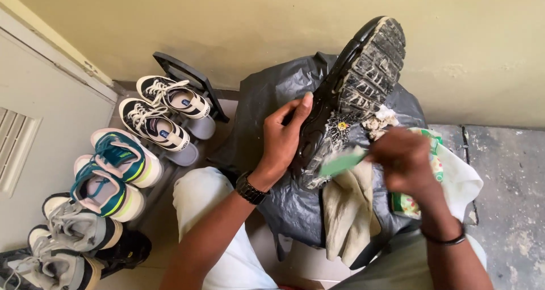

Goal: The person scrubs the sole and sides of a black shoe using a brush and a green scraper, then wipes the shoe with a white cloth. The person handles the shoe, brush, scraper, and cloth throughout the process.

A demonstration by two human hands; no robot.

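Presently, a black shoe (pixel 355 91) is held sole-up over a grey plastic sheet (pixel 272 97) by the left hand (pixel 284 137), its fingers closed round the upper. A green brush (pixel 343 162) is gripped in the right hand (pixel 406 159), which is motion-blurred, so finger spread cannot be told. The brush is best kept flat to the tread, with dirt dropped onto the sheet. A cloth (pixel 349 210) hangs below. 6 shoes (pixel 113 176) crowd the left; the wall (pixel 272 23) stands close behind; bare floor (pixel 511 199) lies at the right.

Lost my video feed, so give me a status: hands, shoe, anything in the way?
Left hand grips black shoe, sole up. Right hand holds green brush at the dirty sole. Grey plastic bag and beige cloth underneath; nothing blocking.
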